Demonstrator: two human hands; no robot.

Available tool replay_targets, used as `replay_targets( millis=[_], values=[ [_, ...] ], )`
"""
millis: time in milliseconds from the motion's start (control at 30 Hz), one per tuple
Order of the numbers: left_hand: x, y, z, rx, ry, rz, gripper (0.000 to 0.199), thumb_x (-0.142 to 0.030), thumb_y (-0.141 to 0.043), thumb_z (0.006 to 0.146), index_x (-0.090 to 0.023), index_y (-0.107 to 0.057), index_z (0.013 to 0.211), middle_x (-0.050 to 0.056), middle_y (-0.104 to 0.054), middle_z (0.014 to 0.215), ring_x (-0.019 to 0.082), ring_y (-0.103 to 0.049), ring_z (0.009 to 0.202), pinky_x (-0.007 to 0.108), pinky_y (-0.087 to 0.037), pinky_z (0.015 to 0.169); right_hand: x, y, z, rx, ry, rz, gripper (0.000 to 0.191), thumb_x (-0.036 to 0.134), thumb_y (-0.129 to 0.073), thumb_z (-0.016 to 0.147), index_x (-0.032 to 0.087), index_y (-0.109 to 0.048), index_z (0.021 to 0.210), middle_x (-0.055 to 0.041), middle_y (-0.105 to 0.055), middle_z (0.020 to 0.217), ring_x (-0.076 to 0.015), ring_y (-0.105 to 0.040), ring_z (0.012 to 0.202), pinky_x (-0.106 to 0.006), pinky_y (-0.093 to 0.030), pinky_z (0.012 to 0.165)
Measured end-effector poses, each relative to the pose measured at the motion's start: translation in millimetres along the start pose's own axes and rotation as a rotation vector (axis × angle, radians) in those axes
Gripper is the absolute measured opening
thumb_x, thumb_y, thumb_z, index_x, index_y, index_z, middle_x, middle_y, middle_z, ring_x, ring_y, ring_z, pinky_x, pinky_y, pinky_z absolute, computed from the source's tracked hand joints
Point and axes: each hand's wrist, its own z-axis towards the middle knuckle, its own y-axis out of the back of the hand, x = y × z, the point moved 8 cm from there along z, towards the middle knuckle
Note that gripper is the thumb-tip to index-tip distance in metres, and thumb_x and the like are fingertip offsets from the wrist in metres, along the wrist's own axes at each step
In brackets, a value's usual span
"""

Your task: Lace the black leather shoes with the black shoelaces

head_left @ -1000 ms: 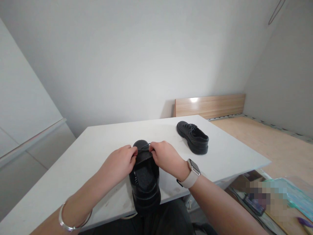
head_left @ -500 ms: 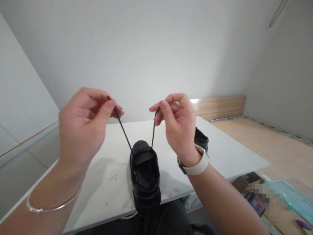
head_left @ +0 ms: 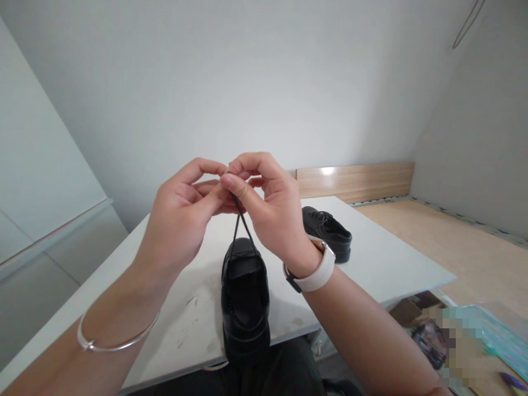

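A black shoe (head_left: 246,302) rests on the white table with its heel at the front edge and its toe pointing away. Its two dark laces (head_left: 243,220) rise from the shoe and cross just below my fingers. My left hand (head_left: 185,203) and my right hand (head_left: 268,203) meet above the toe, fingertips touching, both pinched on the laces. Which lace end each hand has is hidden by the fingers. My right wrist, with a white watch band, is near a second black shoe (head_left: 330,234), which stands laced on the table.
The white table (head_left: 383,264) reaches to the right. Behind it are a grey wall and a wooden board (head_left: 358,182). At the lower right, below table height, lie a teal plastic item (head_left: 495,335) and a purple object (head_left: 512,380).
My hands were apart, each pulling a lace outward; now they have come together over the shoe, and the laces cross. More of the second shoe shows.
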Motion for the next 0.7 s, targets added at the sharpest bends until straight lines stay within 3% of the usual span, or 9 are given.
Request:
replay_targets(
  millis=[100,200,333,433,600,700],
  values=[
    [7.1,-3.7,-2.5,0.059,0.118,-0.148,0.016,-0.028,-0.075,0.083,-0.020,-0.063,0.092,-0.002,-0.069,0.067,0.011,-0.065,0.063,0.021,-0.054,0.062,-13.5,-3.3,-2.4,0.034,-0.107,0.154,0.007,0.022,-0.064,0.093,0.022,-0.058,0.089,-0.0002,-0.063,0.086,-0.0129,-0.062,0.080,-0.027,-0.053,0.073],
    [6.4,-2.3,-4.5,0.063,0.131,-0.156,0.014,-0.023,-0.075,0.082,-0.017,-0.065,0.089,-0.002,-0.067,0.063,0.009,-0.062,0.063,0.016,-0.050,0.060,-25.2,-10.0,-7.9,0.085,-0.209,0.403,0.011,0.025,-0.064,0.093,0.022,-0.054,0.092,0.0039,-0.059,0.072,-0.0112,-0.060,0.065,-0.027,-0.052,0.065],
    [6.8,4.0,-6.5,0.042,0.107,-0.117,0.012,-0.023,-0.077,0.081,-0.018,-0.068,0.088,-0.003,-0.066,0.063,0.009,-0.062,0.062,0.017,-0.050,0.060,-32.0,-13.3,-14.4,0.153,-0.293,0.563,0.024,0.033,-0.076,0.084,0.021,-0.060,0.097,0.0009,-0.064,0.085,-0.0122,-0.063,0.077,-0.028,-0.054,0.077],
    [8.5,8.3,-8.2,0.048,0.093,-0.071,0.013,-0.024,-0.078,0.081,-0.018,-0.070,0.090,-0.002,-0.067,0.064,0.010,-0.062,0.063,0.018,-0.051,0.062,-35.8,-16.7,-18.3,0.254,-0.358,0.552,0.022,0.034,-0.076,0.084,0.019,-0.063,0.093,0.0003,-0.065,0.085,-0.0126,-0.062,0.079,-0.030,-0.053,0.082],
    [16.6,25.3,-11.4,0.030,0.160,-0.031,0.035,-0.027,-0.075,0.083,-0.017,-0.070,0.116,-0.001,-0.063,0.066,0.013,-0.059,0.065,0.025,-0.055,0.063,-47.0,1.1,-20.2,0.110,-0.423,0.528,0.019,0.032,-0.073,0.085,0.019,-0.058,0.086,0.0022,-0.060,0.081,-0.0109,-0.058,0.077,-0.027,-0.050,0.079],
    [31.3,47.8,-17.4,0.001,0.256,-0.046,0.025,-0.028,-0.077,0.082,-0.011,-0.075,0.100,0.001,-0.060,0.066,0.012,-0.055,0.064,0.025,-0.055,0.059,-58.3,13.5,-30.4,0.014,-0.519,0.655,0.025,0.036,-0.071,0.086,0.021,-0.051,0.085,0.0035,-0.056,0.078,-0.0099,-0.056,0.069,-0.026,-0.048,0.070]
  ],
)
